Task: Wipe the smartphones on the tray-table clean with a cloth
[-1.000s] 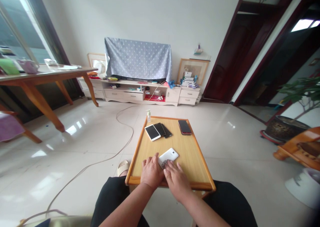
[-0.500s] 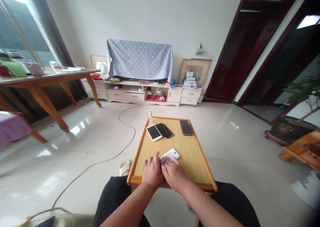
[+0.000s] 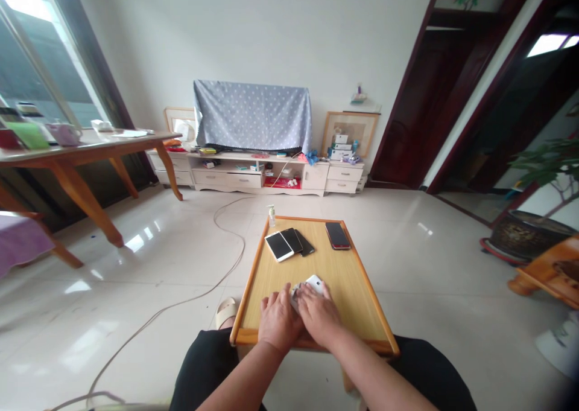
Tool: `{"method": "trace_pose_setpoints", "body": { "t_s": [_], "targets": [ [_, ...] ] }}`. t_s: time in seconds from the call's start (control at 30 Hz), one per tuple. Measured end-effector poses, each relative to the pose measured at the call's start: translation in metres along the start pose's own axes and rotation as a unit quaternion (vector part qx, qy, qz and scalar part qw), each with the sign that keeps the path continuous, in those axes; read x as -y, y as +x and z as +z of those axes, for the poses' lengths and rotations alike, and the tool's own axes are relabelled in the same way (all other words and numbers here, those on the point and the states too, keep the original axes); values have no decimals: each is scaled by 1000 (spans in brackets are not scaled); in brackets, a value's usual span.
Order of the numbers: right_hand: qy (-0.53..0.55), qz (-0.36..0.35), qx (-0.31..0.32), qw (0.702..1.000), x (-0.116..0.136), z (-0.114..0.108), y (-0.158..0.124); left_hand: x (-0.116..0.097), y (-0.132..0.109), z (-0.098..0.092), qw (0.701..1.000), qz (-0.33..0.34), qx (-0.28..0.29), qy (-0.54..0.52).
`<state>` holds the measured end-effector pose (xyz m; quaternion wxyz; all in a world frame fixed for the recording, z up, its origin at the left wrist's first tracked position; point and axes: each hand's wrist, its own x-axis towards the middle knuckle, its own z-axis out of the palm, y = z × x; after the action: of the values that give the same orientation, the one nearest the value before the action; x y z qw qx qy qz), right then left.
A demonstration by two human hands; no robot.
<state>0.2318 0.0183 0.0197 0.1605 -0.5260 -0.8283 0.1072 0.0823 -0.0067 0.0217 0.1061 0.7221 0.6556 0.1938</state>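
Observation:
A white phone (image 3: 316, 283) lies back up, camera end away from me, on the small wooden table near its front edge. My right hand (image 3: 319, 312) is over it, fingers together and pressing a small greyish cloth-like piece (image 3: 296, 293) against its back. Close beside it, my left hand (image 3: 277, 321) curls at the phone's near left end, thumb raised; its grip is partly hidden. Farther back lie a white-framed phone (image 3: 279, 246) and two dark phones (image 3: 304, 242), overlapping. Another dark phone with a red edge (image 3: 337, 235) is at the back right.
A small pump bottle (image 3: 271, 215) stands at the far left corner of the small table (image 3: 353, 305), which has raised wooden edges. A cable (image 3: 226, 271) crosses the floor at left. Beyond are a low cabinet (image 3: 248, 181) and a dining table (image 3: 81, 148).
My right hand has slid slightly forward along the phone, covering more of its back. My left hand stays near the same spot. The view has tilted up a little.

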Motion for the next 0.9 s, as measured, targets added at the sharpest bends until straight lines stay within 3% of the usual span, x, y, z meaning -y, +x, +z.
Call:
{"method": "trace_pose_setpoints", "body": {
  "t_s": [0.13, 0.2, 0.4, 0.57, 0.8, 0.9],
  "targets": [
    [-36, 134, -9, 990, -25, -12, 9, -3, 0, -2, 1000, -7, -6, -3],
    [-48, 152, -12, 987, -27, -9, 5, -3, 0, -3, 1000, -9, -6, -1],
    [-46, 111, -31, 992, -11, 0, -35, -4, 0, -2, 1000, -3, -12, -5],
    [-34, 175, -46, 983, -19, -15, -44, -7, -1, -3, 1000, 7, -18, -1],
    [42, 60, -29, 997, 11, -5, -62, -7, 0, -4, 1000, 7, -3, 1],
    [27, 78, -34, 996, 1, -7, -58, -9, 0, -5, 1000, 11, -6, 5]
  ]
}}
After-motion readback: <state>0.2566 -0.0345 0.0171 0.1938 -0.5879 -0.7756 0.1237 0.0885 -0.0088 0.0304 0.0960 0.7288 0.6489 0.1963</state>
